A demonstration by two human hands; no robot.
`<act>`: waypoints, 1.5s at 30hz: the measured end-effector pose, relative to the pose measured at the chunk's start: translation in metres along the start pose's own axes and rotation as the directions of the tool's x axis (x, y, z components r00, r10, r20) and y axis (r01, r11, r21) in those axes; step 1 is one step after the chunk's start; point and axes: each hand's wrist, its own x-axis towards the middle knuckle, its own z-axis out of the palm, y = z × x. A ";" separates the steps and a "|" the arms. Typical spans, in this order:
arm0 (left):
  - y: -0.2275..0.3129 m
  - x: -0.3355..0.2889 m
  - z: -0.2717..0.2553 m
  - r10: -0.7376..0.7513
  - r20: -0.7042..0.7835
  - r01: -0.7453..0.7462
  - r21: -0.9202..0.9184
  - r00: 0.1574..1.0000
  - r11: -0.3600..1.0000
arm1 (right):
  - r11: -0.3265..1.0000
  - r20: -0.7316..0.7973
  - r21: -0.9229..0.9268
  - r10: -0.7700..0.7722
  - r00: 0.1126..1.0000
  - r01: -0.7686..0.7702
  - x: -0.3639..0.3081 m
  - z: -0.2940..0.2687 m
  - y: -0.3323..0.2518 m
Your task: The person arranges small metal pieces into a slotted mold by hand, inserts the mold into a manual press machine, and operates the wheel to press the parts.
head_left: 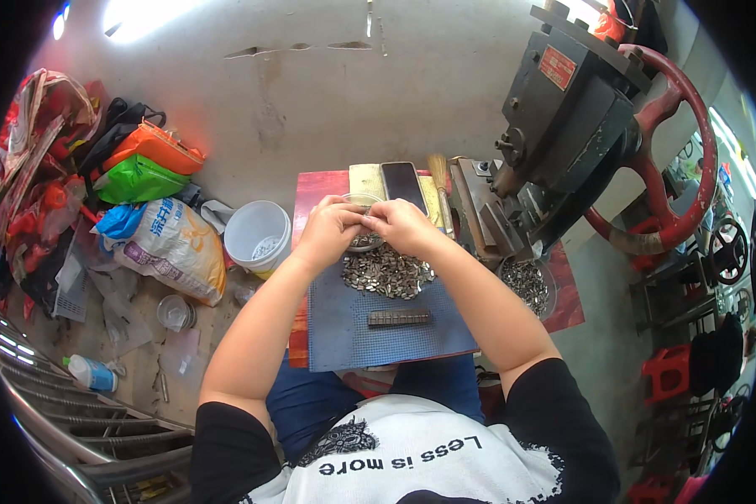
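Note:
My left hand (334, 225) and my right hand (399, 227) meet over the far part of the blue mat (340, 340), fingertips pinched together. Whatever is between them is too small to make out. Below them sits a round clear bowl (363, 199), mostly covered by the hands. Just nearer lies a loose heap of small shiny metal pieces (388, 273). Closer to my body, a neat row of metal pieces (399, 318) stands side by side on the mat.
A dark press (563, 109) with a red handwheel (706, 151) stands at right, above a bowl of metal pieces (525, 286). Behind my hands lie a phone (404, 183) and a brush (439, 178). At left are a white bucket (256, 231) and a stuffed sack (172, 252).

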 end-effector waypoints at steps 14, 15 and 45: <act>-0.007 -0.006 -0.004 -0.180 0.100 0.189 -0.093 0.979 0.977 | 0.971 -0.144 -0.074 -0.238 0.960 0.229 0.002 0.006 -0.002; -0.011 -0.007 -0.001 -0.205 0.085 0.217 -0.170 0.975 0.961 | 0.993 -0.117 0.023 -0.114 0.987 0.118 0.002 0.004 -0.006; 0.018 -0.009 -0.007 -0.107 -0.218 0.156 0.225 0.970 0.962 | 0.855 -0.048 0.490 0.223 0.974 -0.171 0.014 0.010 0.003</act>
